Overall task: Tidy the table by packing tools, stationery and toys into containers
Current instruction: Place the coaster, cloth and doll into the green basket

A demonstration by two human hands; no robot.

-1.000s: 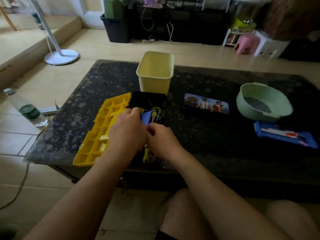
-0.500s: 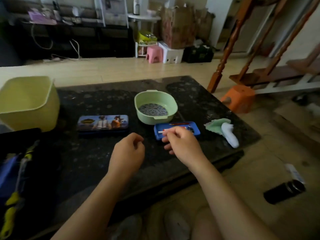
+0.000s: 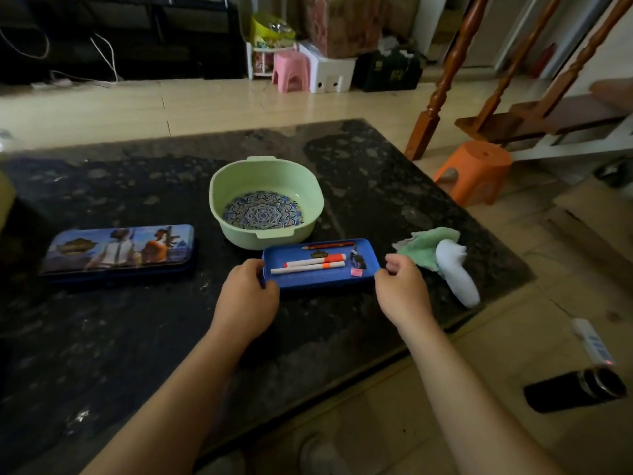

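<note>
Dark speckled table [image 3: 102, 337] bears blue tray [image 3: 318, 279]; orange stool [image 3: 476, 169], seemingly plastic, beside.

The blue tray [image 3: 322, 281] lies flat and open on the counter [image 3: 137, 337], just in front of the green bowl [image 3: 219, 200]. Inside it, two white-and-orange markers [image 3: 308, 265] lie side by side, a red pencil [image 3: 327, 245] runs along the far wall, and a pink eraser [image 3: 356, 272] sits at the right. Your left hand [image 3: 245, 296] and right hand [image 3: 402, 289] each hold one short end.
</note>
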